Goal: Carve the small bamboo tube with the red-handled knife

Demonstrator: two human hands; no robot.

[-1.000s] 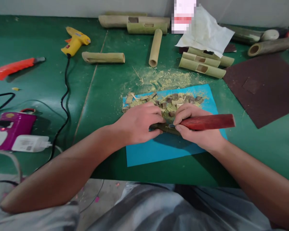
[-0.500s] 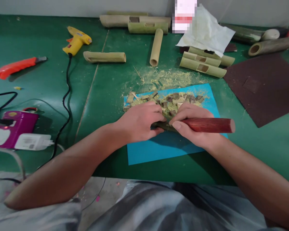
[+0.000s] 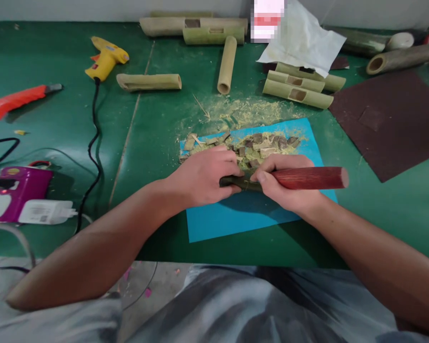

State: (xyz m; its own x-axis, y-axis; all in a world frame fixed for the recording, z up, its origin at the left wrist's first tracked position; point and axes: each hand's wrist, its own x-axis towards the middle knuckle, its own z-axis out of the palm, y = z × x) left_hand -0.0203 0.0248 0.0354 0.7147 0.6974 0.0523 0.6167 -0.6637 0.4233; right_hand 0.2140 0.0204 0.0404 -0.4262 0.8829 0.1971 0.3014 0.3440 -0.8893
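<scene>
Over a blue sheet (image 3: 214,224), my left hand (image 3: 209,175) is wrapped round one end of a dark green bamboo piece (image 3: 248,184). My right hand (image 3: 289,183) grips a tool with a thick red wooden handle (image 3: 311,178), which points to the right. The tool's tip is hidden by my fingers, close to the bamboo. Beyond both hands, wood chips (image 3: 264,144) and pale shavings are heaped on the sheet's far edge and spill onto the green table.
A yellow glue gun (image 3: 105,59), a red-handled cutter (image 3: 17,101) and a purple power block (image 3: 28,188) are at the left. Cut bamboo tubes (image 3: 149,82) lie along the back. A brown sheet (image 3: 386,124) and white paper (image 3: 302,40) are at the right.
The whole view has shifted slightly, with table items a little further left and up. Both hands keep their grips, and more of the bamboo's dark end shows at my left hand.
</scene>
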